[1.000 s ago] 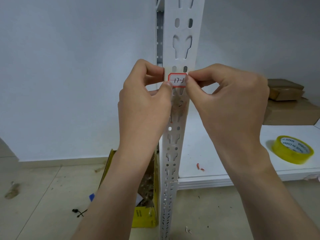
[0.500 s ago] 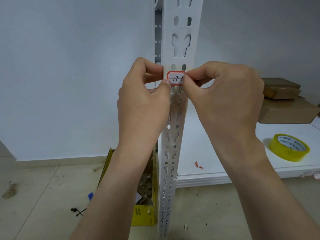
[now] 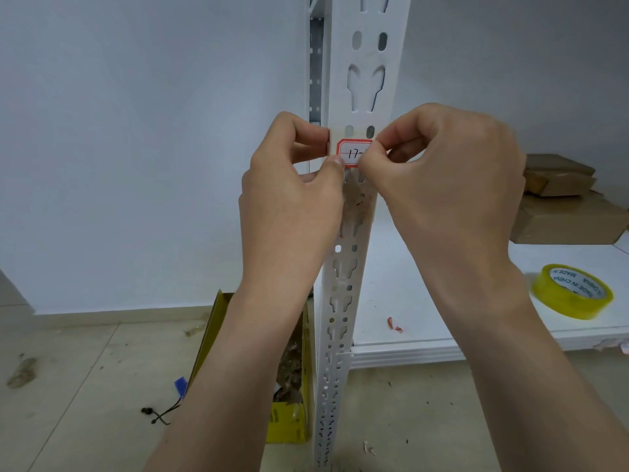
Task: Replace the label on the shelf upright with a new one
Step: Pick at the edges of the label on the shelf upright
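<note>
1. A single view, worn on the head, faces forward and slightly down.
2. It sits close: the left hand (image 3: 289,206) and right hand (image 3: 449,185) fill the middle, at the label (image 3: 354,152) on the upright (image 3: 366,83).
3. Wide-angle (the upright looks bent), it also takes in floor (image 3: 68,386) below, wall (image 3: 136,131) behind and shelf (image 3: 425,301) at right.

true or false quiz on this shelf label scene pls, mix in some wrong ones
1. The left hand and right hand both hold the red-bordered label against the shelf upright. True.
2. The label is blank. False: handwriting beginning "17" shows on it.
3. A yellow tape roll lies on the white shelf board. True.
4. The yellow box stands on that shelf board. False: it stands on the floor, left of the upright.
</note>
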Available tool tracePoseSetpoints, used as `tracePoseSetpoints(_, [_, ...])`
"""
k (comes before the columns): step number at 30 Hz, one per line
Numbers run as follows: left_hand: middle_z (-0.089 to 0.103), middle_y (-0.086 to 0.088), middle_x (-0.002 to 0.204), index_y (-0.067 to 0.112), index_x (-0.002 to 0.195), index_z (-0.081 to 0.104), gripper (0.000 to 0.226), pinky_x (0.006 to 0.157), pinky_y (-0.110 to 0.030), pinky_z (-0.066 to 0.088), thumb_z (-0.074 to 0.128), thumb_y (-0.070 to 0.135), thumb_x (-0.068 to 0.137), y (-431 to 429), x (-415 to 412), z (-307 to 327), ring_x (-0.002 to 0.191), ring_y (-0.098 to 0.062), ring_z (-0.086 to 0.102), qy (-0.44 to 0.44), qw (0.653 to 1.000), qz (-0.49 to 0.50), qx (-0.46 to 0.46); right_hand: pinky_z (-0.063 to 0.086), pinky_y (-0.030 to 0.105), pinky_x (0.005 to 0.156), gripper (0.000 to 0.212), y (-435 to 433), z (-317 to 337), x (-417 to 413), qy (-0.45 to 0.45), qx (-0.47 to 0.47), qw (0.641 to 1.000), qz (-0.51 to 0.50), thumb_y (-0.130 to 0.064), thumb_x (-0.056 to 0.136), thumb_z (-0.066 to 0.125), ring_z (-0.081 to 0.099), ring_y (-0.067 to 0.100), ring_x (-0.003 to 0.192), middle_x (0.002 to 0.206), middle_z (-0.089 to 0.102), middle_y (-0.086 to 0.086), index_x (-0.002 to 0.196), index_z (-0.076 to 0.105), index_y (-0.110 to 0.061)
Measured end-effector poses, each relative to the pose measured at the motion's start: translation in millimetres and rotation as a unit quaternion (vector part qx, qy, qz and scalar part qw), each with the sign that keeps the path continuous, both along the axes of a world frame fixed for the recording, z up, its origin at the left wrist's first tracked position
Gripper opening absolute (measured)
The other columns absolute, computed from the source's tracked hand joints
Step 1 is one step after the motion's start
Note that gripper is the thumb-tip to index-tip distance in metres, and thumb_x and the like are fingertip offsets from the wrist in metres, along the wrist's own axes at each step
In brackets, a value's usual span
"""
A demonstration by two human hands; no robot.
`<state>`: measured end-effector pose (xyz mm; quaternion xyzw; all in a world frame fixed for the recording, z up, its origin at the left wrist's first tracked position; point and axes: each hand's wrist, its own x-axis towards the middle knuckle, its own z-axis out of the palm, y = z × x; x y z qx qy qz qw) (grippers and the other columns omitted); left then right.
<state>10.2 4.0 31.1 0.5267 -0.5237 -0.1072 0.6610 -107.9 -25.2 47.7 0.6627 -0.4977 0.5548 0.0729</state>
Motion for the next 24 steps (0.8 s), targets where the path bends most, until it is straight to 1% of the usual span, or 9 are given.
tracePoseSetpoints(3, [0.073,0.016,0.108,0.027,0.099,0.058,0.016,0.071,-0.017,0.06,0.072,0.02,0.096,-0.5,0.4,-0.7,0.101,0.012,0.063,0.0,1.0,-0.001,-0.001,0.057,0.029,0.074,0.018,0.8,0.0,1.6,-0.001,0.001,1.0,-0.001,-0.047,0.09,0.069,0.068,0.01,0.076,0.082,0.074,-0.012,0.091,0.076,-0.03])
tracePoseSetpoints(6, [0.072,0.017,0.105,0.027,0.098,0.058,0.017,0.069,-0.014,0.059,0.072,0.019,0.096,-0.4,0.4,-1.0,0.099,0.013,0.064,0.003,1.0,-0.004,-0.005,0.057,0.031,0.073,0.017,2.0,1.1,3.4,0.002,0.007,1.0,-0.011,-0.047,0.088,0.068,0.068,0.012,0.076,0.079,0.073,-0.012,0.088,0.075,-0.031])
tracePoseSetpoints(12, [0.071,0.016,0.105,0.027,0.099,0.059,0.016,0.071,-0.018,0.06,0.073,0.02,0.096,-1.2,0.7,-1.0,0.1,0.011,0.064,0.005,1.0,0.0,-0.004,0.057,0.034,0.071,0.019,1.5,1.9,5.9,-0.007,0.019,1.0,-0.024,-0.048,0.082,0.067,0.069,0.016,0.078,0.076,0.072,-0.01,0.084,0.073,-0.031])
tracePoseSetpoints(16, [0.07,0.018,0.103,0.028,0.098,0.058,0.016,0.073,-0.023,0.061,0.073,0.021,0.096,-0.6,0.5,-0.4,0.099,0.012,0.064,0.004,1.0,0.0,-0.002,0.055,0.03,0.07,0.02,0.6,1.3,5.8,-0.004,0.012,1.0,-0.019,-0.05,0.084,0.069,0.068,0.012,0.075,0.075,0.071,-0.011,0.085,0.074,-0.03])
tracePoseSetpoints(19, [0.07,0.018,0.103,0.028,0.098,0.059,0.016,0.074,-0.022,0.061,0.073,0.022,0.095,0.2,0.1,0.1,0.098,0.012,0.064,0.003,1.0,0.002,0.001,0.056,0.029,0.07,0.021,-0.5,0.6,5.1,-0.001,0.008,1.0,-0.016,-0.051,0.085,0.068,0.067,0.012,0.075,0.075,0.069,-0.012,0.085,0.074,-0.031])
tracePoseSetpoints(22, [0.072,0.016,0.106,0.027,0.1,0.059,0.015,0.079,-0.025,0.063,0.073,0.022,0.095,0.9,-0.6,0.8,0.099,0.004,0.068,0.003,1.0,0.003,0.007,0.049,0.02,0.066,0.02,1.5,-2.8,0.9,0.004,-0.001,1.0,-0.006,-0.052,0.09,0.068,0.066,0.009,0.073,0.081,0.073,-0.014,0.09,0.075,-0.033])
tracePoseSetpoints(24, [0.074,0.014,0.108,0.027,0.098,0.058,0.016,0.083,-0.032,0.064,0.073,0.021,0.095,1.7,-0.8,1.4,0.101,-0.001,0.07,0.003,1.0,0.002,0.008,0.051,0.02,0.067,0.02,5.1,-7.0,-2.8,-0.002,-0.013,1.0,0.008,-0.051,0.092,0.068,0.067,0.006,0.074,0.084,0.075,-0.016,0.094,0.077,-0.034])
